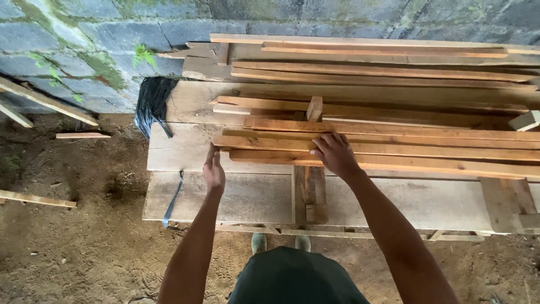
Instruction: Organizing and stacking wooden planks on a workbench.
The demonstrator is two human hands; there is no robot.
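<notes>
Soft dim daylight — faint shadows, no glare — focus sharp throughout.

The long wooden slats [394,149] run past the right edge, their far ends unseen. The right hand [336,155] covers part of one slat. The worktop [247,197] is cut off at right too.

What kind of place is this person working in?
Probably a rough outdoor or shed-like woodworking spot: long wooden slats stacked on a plank workbench, a mossy block wall behind, and a bare dirt floor.

Long reddish wood slats [394,149], stacked flat on plank bench [242,197].
</notes>
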